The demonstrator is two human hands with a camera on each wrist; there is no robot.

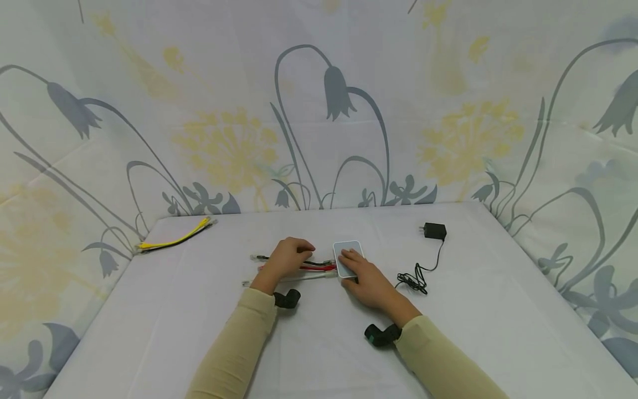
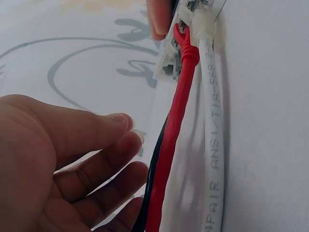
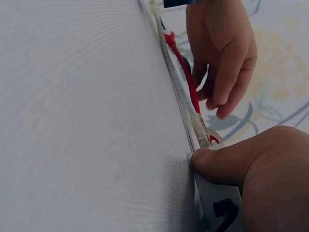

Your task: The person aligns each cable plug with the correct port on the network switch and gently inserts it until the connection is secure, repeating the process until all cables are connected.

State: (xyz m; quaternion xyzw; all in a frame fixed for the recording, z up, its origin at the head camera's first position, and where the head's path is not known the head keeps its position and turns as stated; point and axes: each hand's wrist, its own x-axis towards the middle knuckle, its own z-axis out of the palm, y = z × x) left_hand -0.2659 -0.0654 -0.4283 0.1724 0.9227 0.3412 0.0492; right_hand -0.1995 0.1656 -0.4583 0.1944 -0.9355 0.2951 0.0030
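Near the centre of the head frame, a white box with a grey top [image 1: 343,270] lies on the desk [image 1: 319,354] under the right hand [image 1: 366,280], whose straight fingers rest across the top while the thumb presses one edge. A black plug [image 3: 226,208] sits at the box in the bottom right of the right wrist view. From the box's left side, a black cable [image 2: 153,179], a red cable [image 2: 174,116] and a white cable [image 2: 211,121] run toward the left of the head frame. The left hand [image 1: 288,257] is above them, grasping nothing, its fingers loosely bent and thumb near the index fingertip. A yellow cable [image 1: 174,242] lies with another black one at middle left; a black adapter [image 1: 435,231] and its bunched cord [image 1: 417,281] lie at centre right.
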